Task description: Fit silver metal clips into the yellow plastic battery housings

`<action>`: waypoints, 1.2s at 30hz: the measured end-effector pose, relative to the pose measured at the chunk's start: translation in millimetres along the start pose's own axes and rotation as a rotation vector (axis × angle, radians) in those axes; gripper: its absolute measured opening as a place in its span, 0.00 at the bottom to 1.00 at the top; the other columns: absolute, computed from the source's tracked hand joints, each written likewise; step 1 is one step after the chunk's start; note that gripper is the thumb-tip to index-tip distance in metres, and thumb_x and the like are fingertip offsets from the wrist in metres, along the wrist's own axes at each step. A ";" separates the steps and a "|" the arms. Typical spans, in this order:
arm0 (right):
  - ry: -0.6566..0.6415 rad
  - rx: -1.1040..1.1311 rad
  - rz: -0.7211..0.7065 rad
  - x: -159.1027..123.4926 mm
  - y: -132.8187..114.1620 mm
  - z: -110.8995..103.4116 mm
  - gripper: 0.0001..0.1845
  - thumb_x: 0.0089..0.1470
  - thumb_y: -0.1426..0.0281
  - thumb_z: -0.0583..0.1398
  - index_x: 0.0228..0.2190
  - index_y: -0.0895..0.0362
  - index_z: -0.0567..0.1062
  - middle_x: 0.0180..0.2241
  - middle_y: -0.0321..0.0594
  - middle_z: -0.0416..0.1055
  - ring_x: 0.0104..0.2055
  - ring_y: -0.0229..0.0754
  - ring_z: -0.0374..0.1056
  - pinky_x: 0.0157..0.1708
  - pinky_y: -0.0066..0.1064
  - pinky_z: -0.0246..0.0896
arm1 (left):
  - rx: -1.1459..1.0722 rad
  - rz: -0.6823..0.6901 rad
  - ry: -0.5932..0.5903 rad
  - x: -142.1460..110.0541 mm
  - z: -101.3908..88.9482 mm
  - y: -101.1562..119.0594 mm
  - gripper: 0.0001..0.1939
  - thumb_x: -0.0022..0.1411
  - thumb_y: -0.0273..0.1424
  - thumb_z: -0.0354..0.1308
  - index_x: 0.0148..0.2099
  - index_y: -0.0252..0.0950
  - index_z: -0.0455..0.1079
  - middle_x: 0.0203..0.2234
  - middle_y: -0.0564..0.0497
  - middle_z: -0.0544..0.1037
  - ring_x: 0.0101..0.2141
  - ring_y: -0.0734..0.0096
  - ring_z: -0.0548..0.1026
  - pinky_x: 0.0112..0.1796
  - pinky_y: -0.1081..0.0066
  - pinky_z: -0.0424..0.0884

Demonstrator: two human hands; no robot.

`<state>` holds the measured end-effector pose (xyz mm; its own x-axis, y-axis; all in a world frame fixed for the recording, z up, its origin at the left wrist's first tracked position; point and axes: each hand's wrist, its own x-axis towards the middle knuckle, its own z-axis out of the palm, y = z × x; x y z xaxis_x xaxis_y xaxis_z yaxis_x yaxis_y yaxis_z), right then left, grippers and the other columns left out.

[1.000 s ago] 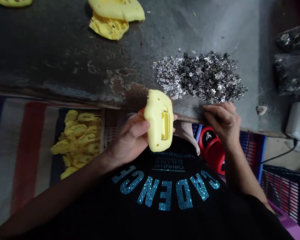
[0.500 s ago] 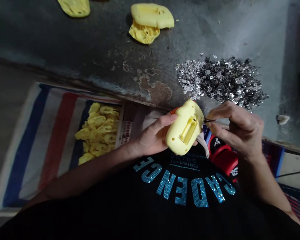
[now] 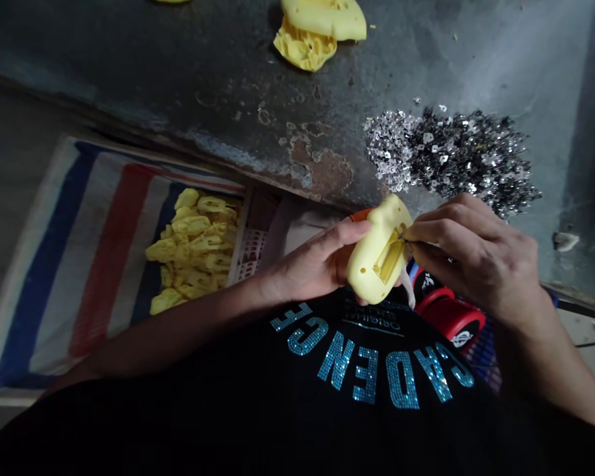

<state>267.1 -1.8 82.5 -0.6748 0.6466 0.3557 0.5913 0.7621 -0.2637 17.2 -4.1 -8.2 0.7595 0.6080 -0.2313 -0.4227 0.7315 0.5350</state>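
My left hand (image 3: 322, 261) grips a pale yellow plastic shell (image 3: 369, 264) by its left side, thumb on top. A rectangular recess, like a battery compartment, and small round holes show on the shell's upper face. At the upper end of that recess, my right hand (image 3: 471, 254) pinches a small dark metal piece, mostly hidden by its fingertips. Just beyond both hands lies a heap of small shiny metal plates (image 3: 456, 158) on the grey worktable (image 3: 203, 112).
More yellow shells (image 3: 322, 30) rest at the table's far side. Left of my body, a box or crate with a striped sheet (image 3: 109, 264) holds many yellow plastic parts (image 3: 196, 244). Red round items (image 3: 451, 317) are below my right wrist. A whitish lump (image 3: 565, 241) sits near the table edge.
My right hand has brought the small metal piece from beside the shell to the upper end of its recess. The view has shifted slightly, and the shell is tilted a little more.
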 end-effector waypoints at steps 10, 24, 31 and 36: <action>-0.053 -0.021 0.016 0.1 -0.5 -0.6 0.06 0.76 0.72 0.67 0.49 0.48 0.83 0.41 0.39 0.87 0.39 0.45 0.78 0.40 0.40 0.79 | -0.020 0.007 -0.017 2.5 4.7 0.3 0.42 0.72 0.57 0.73 0.80 0.49 0.71 0.60 0.41 0.89 0.47 0.48 0.92 0.28 0.68 0.81; 0.188 0.078 0.113 -18.5 -7.8 20.0 0.15 0.69 0.79 0.71 0.50 0.48 0.82 0.44 0.39 0.89 0.39 0.46 0.81 0.39 0.42 0.78 | -0.031 0.004 -0.020 3.1 -0.3 -3.3 0.45 0.72 0.58 0.72 0.81 0.46 0.67 0.58 0.39 0.89 0.45 0.51 0.92 0.31 0.67 0.83; 0.208 0.083 0.127 -15.9 -11.1 22.8 0.13 0.69 0.80 0.70 0.46 0.48 0.83 0.42 0.39 0.88 0.38 0.46 0.82 0.39 0.43 0.78 | -0.031 0.025 0.005 1.5 3.5 -3.6 0.43 0.70 0.55 0.75 0.78 0.47 0.70 0.60 0.41 0.88 0.46 0.53 0.91 0.30 0.68 0.83; 0.210 0.152 0.216 -18.7 -10.1 18.4 0.13 0.69 0.77 0.72 0.47 0.46 0.84 0.43 0.38 0.88 0.40 0.48 0.84 0.38 0.43 0.78 | -0.031 0.063 0.072 -0.4 3.6 -7.3 0.38 0.68 0.52 0.77 0.73 0.44 0.75 0.59 0.41 0.88 0.47 0.52 0.91 0.35 0.66 0.86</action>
<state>265.7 -21.0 62.1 -0.4259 0.7853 0.4494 0.6276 0.6142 -0.4784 21.7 -10.8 -9.2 0.6937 0.6730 -0.2565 -0.4848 0.6997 0.5248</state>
